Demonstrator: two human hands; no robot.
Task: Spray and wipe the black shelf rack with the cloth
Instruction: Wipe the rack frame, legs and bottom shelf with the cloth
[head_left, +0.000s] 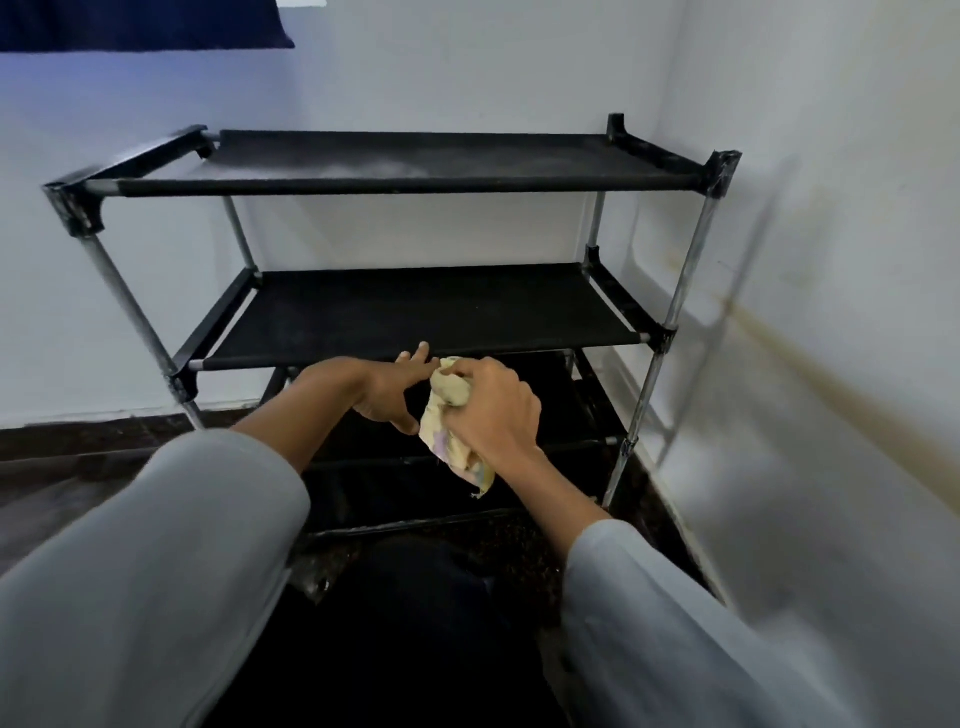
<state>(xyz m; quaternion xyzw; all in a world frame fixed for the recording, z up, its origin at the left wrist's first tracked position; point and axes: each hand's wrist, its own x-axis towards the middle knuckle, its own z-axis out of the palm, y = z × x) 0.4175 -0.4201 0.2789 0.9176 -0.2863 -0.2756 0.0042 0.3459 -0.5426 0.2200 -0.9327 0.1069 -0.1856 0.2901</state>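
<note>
A black shelf rack (415, 312) with fabric shelves and metal poles stands in the room's corner. Its top shelf (405, 156) shows a pale dusty patch near the middle. My right hand (493, 410) grips a bunched yellow patterned cloth (452, 415) in front of the middle shelf's front bar; a corner of the cloth hangs down below the hand. My left hand (395, 389) is just left of the cloth with fingers stretched out, its fingertips at the middle shelf's front bar. No spray bottle is in view.
White walls (831, 260) close in behind and to the right of the rack, the right one stained. The floor (78, 467) is dark. A dark cloth or curtain (140, 26) hangs at the top left. My dark-clad legs are below.
</note>
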